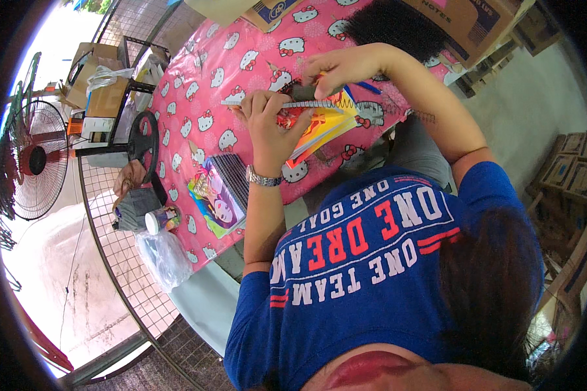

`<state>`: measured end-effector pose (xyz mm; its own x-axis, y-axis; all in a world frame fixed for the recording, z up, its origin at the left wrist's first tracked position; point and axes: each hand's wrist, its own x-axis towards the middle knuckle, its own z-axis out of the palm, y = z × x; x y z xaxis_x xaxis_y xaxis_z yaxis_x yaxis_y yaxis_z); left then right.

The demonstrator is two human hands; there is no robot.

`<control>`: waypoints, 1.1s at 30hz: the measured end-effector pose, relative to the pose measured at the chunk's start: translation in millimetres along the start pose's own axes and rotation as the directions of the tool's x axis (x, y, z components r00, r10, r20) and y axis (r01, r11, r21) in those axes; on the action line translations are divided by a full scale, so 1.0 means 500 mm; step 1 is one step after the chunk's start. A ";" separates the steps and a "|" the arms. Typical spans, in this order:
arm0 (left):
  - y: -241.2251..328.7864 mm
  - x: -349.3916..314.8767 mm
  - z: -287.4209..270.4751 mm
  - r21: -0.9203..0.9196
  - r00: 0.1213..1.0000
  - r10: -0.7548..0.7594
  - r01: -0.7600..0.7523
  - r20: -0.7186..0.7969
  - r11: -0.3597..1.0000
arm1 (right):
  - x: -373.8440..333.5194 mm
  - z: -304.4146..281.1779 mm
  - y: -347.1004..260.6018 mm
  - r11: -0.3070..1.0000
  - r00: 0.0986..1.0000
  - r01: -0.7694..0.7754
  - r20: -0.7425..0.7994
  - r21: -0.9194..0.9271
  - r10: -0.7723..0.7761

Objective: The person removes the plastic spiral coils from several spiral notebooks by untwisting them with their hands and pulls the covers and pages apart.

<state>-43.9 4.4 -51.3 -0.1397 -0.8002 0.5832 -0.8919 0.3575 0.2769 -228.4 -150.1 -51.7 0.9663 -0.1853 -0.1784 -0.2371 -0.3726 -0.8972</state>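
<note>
My left hand (270,124), with a metal watch at the wrist, is closed around a notebook (332,128) with a yellow and red cover. The notebook is tilted up, its white punched edge facing me. A dark spiral wire (365,105) runs along that edge and sticks out past its right end. My right hand (346,68) is curled over the far side of the edge, fingers bent close to the wire. A bit of orange shows at its fingers and a thin blue piece (368,87) beside it; what it grips is mostly hidden.
A stack of spiral notebooks (218,195) with a cartoon cover lies at the table's near left. Black wire coils (388,29) are heaped at the back right by a cardboard box (466,29). A white-lidded jar (162,220) and a fan (39,159) are at the left.
</note>
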 end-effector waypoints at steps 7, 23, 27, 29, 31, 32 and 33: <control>-0.003 0.005 -0.005 -0.031 0.999 -0.031 0.032 0.029 0.999 | -0.002 0.012 0.000 0.962 0.969 0.243 -0.071 0.121 -0.236; -0.010 -0.009 -0.001 -0.089 0.994 -0.109 0.111 0.023 0.990 | -0.004 0.021 -0.013 0.548 0.934 0.329 -0.181 0.769 -0.307; -0.005 -0.004 0.001 -0.102 0.993 -0.114 0.112 -0.009 0.988 | 0.032 -0.003 -0.027 0.993 0.993 0.112 0.023 0.038 -0.113; -0.006 -0.009 0.002 -0.134 0.986 -0.168 0.164 -0.016 0.977 | 0.017 0.008 -0.013 0.798 0.949 0.287 -0.041 0.529 -0.314; -0.006 -0.005 0.007 -0.111 0.984 -0.173 0.168 -0.043 0.980 | 0.010 0.013 -0.031 0.751 0.950 0.284 -0.067 0.596 -0.306; -0.007 -0.005 0.008 -0.099 0.983 -0.175 0.169 -0.057 0.981 | 0.030 0.008 -0.015 0.916 0.979 0.181 0.021 0.357 -0.202; -0.014 0.002 0.004 -0.045 0.988 -0.152 0.151 -0.040 0.988 | 0.049 -0.012 0.014 0.995 0.996 0.067 0.059 0.071 -0.071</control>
<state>-38.6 0.0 -54.1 0.0151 -0.8254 0.5643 -0.8826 0.2541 0.3954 -206.9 -162.6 -60.1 0.9849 -0.1045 -0.1378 -0.1644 -0.3184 -0.9336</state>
